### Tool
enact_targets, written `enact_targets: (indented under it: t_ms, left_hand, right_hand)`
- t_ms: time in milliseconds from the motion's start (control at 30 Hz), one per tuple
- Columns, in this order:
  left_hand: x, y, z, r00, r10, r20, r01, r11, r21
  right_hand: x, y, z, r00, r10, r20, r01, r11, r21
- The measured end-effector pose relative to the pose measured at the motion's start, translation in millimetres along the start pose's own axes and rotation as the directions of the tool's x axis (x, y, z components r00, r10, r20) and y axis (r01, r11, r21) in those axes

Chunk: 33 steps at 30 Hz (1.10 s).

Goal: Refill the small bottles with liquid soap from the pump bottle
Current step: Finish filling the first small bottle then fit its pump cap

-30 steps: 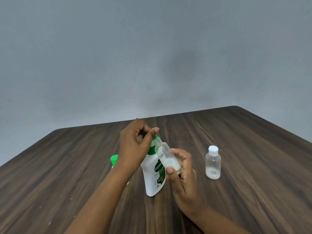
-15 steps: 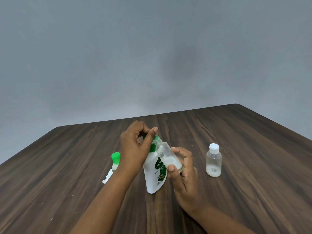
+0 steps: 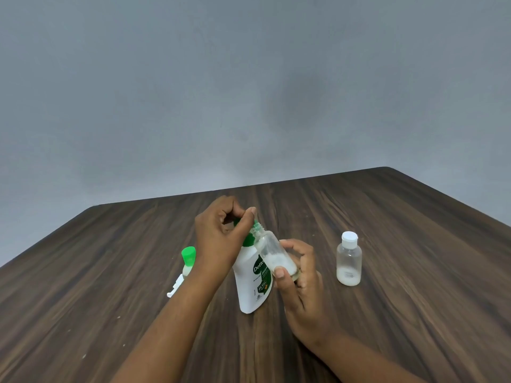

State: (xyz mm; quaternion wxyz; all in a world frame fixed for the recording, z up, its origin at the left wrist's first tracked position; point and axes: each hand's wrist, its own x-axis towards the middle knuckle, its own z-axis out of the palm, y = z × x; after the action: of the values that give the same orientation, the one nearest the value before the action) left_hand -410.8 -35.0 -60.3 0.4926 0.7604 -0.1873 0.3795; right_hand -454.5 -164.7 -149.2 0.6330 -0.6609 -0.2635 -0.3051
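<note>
On the dark wood tabletop [image 3: 387, 313], center, white pump bottle [image 3: 253, 283] stands leaning a bit. Left hand [image 3: 221, 239] on its green pump head, fingers [image 3: 221, 208] curled round the top, thumb up against it. Right hand [image 3: 298, 277] pinches the base of an uncapped small bottle [image 3: 272, 251], thumb and fingers curled round it; it is tilted, neck up against the pump nozzle, a little white soap inside. Capped small bottle [image 3: 349, 261] upright to the right, well apart, soap at its bottom. Green-capped bottle [image 3: 188, 257] and a white plastic piece [image 3: 175, 287] sit behind the left forearm, partly hidden
</note>
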Motion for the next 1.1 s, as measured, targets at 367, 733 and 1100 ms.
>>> enact_targets:
  t_ms: [367,733,1100]
  left_hand:
    - [19.1,8.0,-7.5,0.995,-0.004,0.1,-0.003,0.997,0.071]
    - [9.7,2.0,-7.7,0.996,-0.017,0.082,0.017,1.0,0.004]
    - [13.1,8.5,-8.8,0.992,-0.018,0.123,0.011,0.998,0.057]
  right_hand:
    - [4.3,0.5,1.7,1.0,-0.019,-0.024,0.019,1.0,-0.009]
    - [1.6,1.6,0.5,1.0,-0.011,-0.002,0.011,0.999,-0.036]
    - [0.3,3.0,2.5,1.0,-0.014,-0.009,0.014,1.0,-0.015]
